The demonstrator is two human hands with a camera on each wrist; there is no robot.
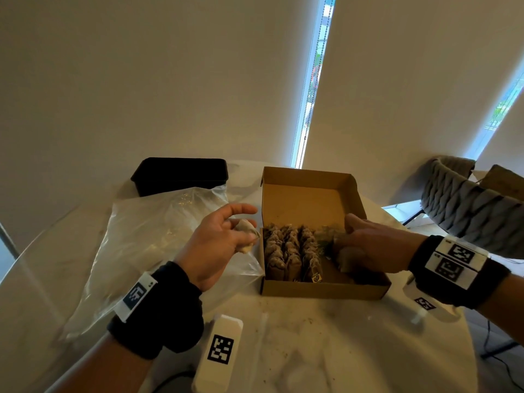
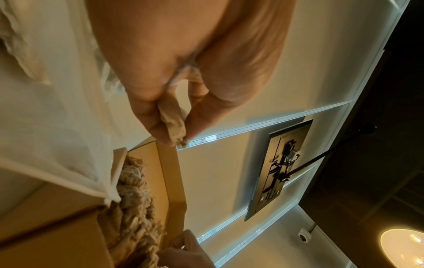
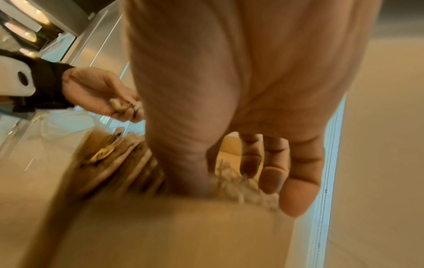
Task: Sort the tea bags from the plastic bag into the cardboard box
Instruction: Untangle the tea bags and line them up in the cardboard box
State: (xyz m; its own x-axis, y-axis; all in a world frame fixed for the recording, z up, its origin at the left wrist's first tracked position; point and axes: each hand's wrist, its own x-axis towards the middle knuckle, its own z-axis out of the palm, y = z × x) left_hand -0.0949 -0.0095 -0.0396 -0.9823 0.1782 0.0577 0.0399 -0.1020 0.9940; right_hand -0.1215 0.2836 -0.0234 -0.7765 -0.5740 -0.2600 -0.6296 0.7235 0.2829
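One black case [image 1: 181,174] behind plastic bag [image 1: 147,245], white marker block [image 1: 219,353] nearby

A black case [image 1: 181,173] lies on the white table [image 1: 326,336] by a grey chair [image 1: 465,205].

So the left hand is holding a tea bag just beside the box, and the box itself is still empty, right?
Not quite: the cardboard box is not empty. The head view shows rows of tea bags packed in it. The left hand does hold a tea bag beside it.
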